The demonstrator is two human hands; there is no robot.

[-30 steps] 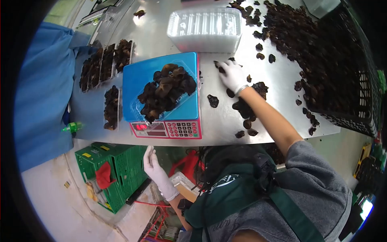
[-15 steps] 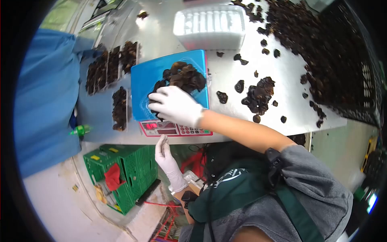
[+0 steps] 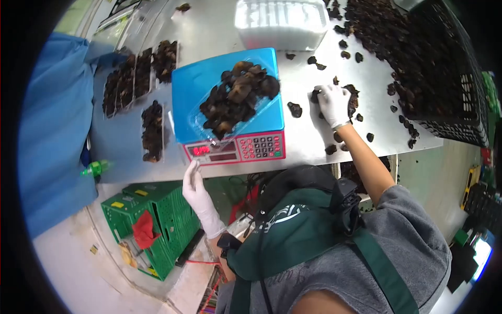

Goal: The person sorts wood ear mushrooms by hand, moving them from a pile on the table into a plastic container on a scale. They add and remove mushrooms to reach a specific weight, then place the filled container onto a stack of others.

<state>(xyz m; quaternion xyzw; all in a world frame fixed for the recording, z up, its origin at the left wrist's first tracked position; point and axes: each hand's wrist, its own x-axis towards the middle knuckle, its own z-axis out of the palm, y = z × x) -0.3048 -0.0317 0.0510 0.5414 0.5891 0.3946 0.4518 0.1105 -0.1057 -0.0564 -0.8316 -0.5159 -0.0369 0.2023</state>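
Observation:
My right hand (image 3: 334, 106), in a white glove, is on a small pile of dark wood ear mushrooms (image 3: 353, 99) on the table, its fingers curled over pieces and partly hiding them. My gloved left hand (image 3: 201, 201) is just off the table edge, below the scale's display, with its fingers stretched out and nothing in them. A clear plastic tray (image 3: 197, 118) heaped with wood ear mushrooms (image 3: 238, 94) lies slantwise on the blue platform of a scale (image 3: 188, 86). Red digits glow on the scale, too blurred to read.
Filled clear trays (image 3: 152, 131) stand left of the scale. A stack of clear trays (image 3: 282, 26) is behind it. A black crate (image 3: 465, 125) lies tipped at right beside a large mushroom heap (image 3: 402, 57). Green crates (image 3: 172, 225) sit below the table; a blue cloth (image 3: 55, 136) hangs at left.
My right hand has moved right, from the mushrooms on the scale to the small pile on the table. The tray on the scale is now uncovered. My left hand stays near the table edge.

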